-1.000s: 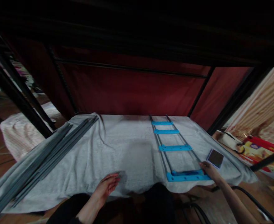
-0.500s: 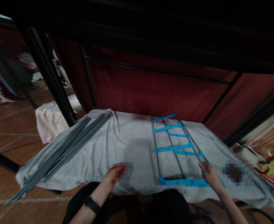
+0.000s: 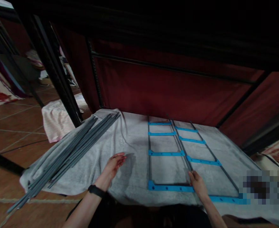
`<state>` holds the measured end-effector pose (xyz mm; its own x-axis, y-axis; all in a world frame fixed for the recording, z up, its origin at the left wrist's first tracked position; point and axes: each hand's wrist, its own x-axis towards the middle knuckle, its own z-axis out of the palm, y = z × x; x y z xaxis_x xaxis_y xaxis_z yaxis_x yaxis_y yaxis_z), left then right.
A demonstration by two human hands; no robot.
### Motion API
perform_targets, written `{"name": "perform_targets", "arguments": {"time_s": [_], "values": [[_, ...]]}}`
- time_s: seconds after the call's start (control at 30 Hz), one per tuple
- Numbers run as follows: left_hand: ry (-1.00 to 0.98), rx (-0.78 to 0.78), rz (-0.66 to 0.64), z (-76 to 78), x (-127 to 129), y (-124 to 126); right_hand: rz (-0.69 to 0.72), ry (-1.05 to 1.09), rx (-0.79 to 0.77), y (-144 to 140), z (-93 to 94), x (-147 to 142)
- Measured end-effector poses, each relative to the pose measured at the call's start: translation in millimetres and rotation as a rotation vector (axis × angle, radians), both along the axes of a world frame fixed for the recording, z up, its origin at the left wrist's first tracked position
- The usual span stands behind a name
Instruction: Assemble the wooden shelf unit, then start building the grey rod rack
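A frame of thin grey rods (image 3: pixel 149 152) joined by bright blue crossbars (image 3: pixel 166 153) lies spread open as two side-by-side panels on a grey-white cloth (image 3: pixel 132 152). My right hand (image 3: pixel 196 183) rests on the middle rod where it meets the near blue bar (image 3: pixel 170 188), fingers closed around it. My left hand (image 3: pixel 114 164) lies flat on the cloth to the left of the frame, fingers loosely apart, holding nothing; a dark band sits on that wrist. A bundle of loose grey rods (image 3: pixel 68 155) lies along the cloth's left edge.
A dark red fabric wall (image 3: pixel 168 91) and black metal posts (image 3: pixel 56 79) close off the back and left. A pink-striped cloth (image 3: pixel 56 118) lies on the tiled floor at left. A blurred patch (image 3: pixel 263 186) sits at the right edge of the cloth.
The blue-barred frame has unfolded from a stacked ladder into two panels laid flat. My right hand moved left along the near bar. The view swung left; my left hand stayed on the cloth.
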<state>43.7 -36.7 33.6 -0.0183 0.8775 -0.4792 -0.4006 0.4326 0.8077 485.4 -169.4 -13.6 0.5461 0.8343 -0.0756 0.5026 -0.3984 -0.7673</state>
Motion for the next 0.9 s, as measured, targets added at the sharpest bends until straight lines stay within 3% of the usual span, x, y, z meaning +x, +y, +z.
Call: {"name": "perform_targets", "arguments": {"time_s": [0.13, 0.23, 0.4, 0.47, 0.53, 0.67, 0.8, 0.9], "values": [[0.123, 0.112, 0.042, 0.1, -3, 31, 0.048, -0.142, -0.043, -3, -17.9, 2], [0.351, 0.219, 0.028, 2.9, -10, 59, 0.099, -0.246, -0.040, -5, -33.7, 7], [1.239, 0.373, 0.029, 10.8, -47, 90, 0.083, -0.358, -0.032, -6, -41.5, 9], [1.571, 0.336, 0.041, 10.5, -66, 90, 0.115, -0.375, 0.037, 3, -36.9, 7], [1.776, 0.222, 0.016, 7.0, -82, 87, 0.171, -0.378, 0.113, 21, -31.3, 1], [1.912, 0.028, -0.073, -5.1, -99, 83, 0.245, -0.287, 0.150, 73, -23.9, -27], [1.997, 0.035, -0.074, -15.3, -102, 90, 0.366, -0.138, 0.216, 115, -19.2, -69], [2.021, 0.013, -0.032, -18.2, -103, 98, 0.401, -0.093, 0.299, 129, -16.7, -95]]}}
